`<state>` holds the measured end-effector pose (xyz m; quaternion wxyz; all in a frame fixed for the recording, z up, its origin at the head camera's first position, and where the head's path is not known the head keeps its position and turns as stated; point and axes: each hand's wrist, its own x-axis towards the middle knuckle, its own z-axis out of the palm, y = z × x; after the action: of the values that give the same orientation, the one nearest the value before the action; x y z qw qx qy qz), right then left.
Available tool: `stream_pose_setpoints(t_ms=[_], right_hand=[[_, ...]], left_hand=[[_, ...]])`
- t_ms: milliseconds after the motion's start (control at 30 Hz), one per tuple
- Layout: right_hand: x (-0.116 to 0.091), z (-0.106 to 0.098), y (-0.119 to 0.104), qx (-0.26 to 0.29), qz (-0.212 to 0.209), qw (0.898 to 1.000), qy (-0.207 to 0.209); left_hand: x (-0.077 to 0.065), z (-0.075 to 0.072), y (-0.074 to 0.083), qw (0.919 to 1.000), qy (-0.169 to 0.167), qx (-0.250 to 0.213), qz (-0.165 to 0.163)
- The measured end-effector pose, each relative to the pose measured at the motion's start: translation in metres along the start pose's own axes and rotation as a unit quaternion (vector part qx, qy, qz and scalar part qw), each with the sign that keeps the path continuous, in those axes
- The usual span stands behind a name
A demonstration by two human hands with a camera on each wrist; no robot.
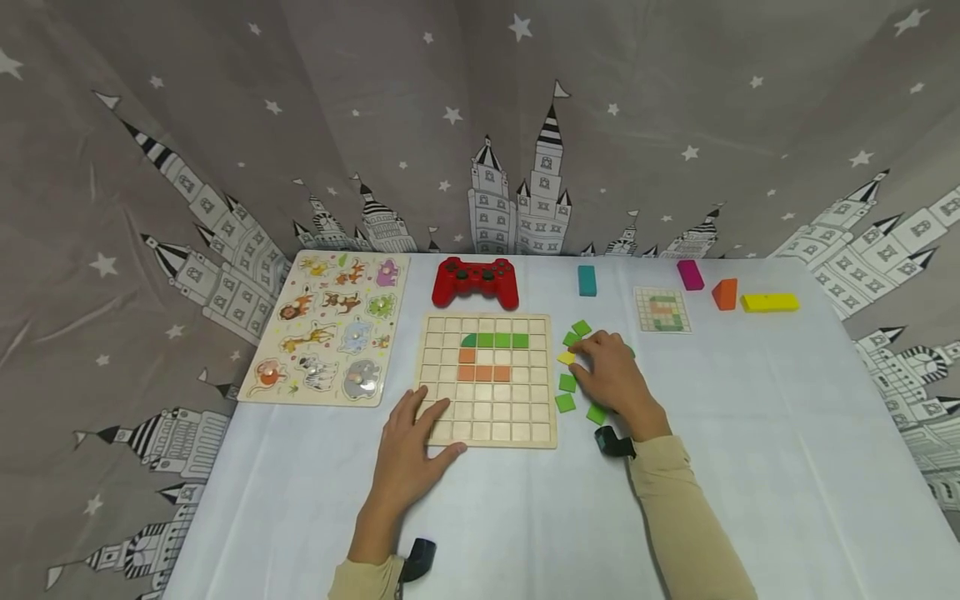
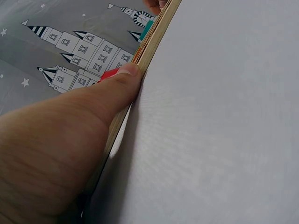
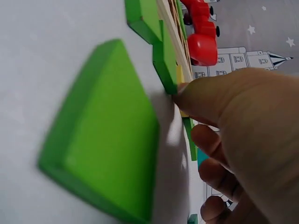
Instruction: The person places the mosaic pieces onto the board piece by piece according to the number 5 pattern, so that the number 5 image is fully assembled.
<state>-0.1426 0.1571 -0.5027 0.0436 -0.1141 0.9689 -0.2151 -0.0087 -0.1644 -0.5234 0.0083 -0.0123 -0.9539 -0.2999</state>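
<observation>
My left hand (image 1: 408, 454) rests on the lower left corner of a wooden grid board (image 1: 442, 429), fingers spread over its squares. In the left wrist view the thumb (image 2: 126, 74) lies against the board's edge. On the grid sit a row of green tiles (image 1: 502, 341) with a rounded dark green end piece (image 1: 469, 341), and several orange tiles (image 1: 484, 373) below. Right of the board, my right hand (image 1: 611, 371) pinches a yellow tile (image 1: 566, 358) between thumb and fingertip. Loose green tiles (image 1: 565, 403) lie around it; one large in the right wrist view (image 3: 107, 140).
An animal puzzle board (image 1: 258, 392) lies at the left, beside a red game controller (image 1: 476, 283). A pattern card (image 1: 663, 311) is at the right. Behind and beyond it stand teal (image 1: 587, 281), magenta (image 1: 691, 275), orange (image 1: 725, 294) and yellow blocks (image 1: 770, 302).
</observation>
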Motion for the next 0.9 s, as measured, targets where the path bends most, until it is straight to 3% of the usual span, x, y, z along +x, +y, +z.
stream_pose_setpoints(t_ms=[267, 533, 900], right_hand=[[-0.0038, -0.0002, -0.0016, -0.001, 0.021, 1.0, 0.008], [-0.0019, 0.0001, -0.0011, 0.021, -0.001, 1.0, -0.005], [-0.0029, 0.0056, -0.0014, 0.025, -0.006, 1.0, 0.009]], left_hand=[[0.0002, 0.0, -0.0002, 1.0, -0.002, 0.002, -0.001], [-0.0001, -0.0002, 0.0002, 1.0, 0.005, 0.003, 0.005], [0.0005, 0.001, -0.0007, 1.0, -0.002, -0.001, -0.001]])
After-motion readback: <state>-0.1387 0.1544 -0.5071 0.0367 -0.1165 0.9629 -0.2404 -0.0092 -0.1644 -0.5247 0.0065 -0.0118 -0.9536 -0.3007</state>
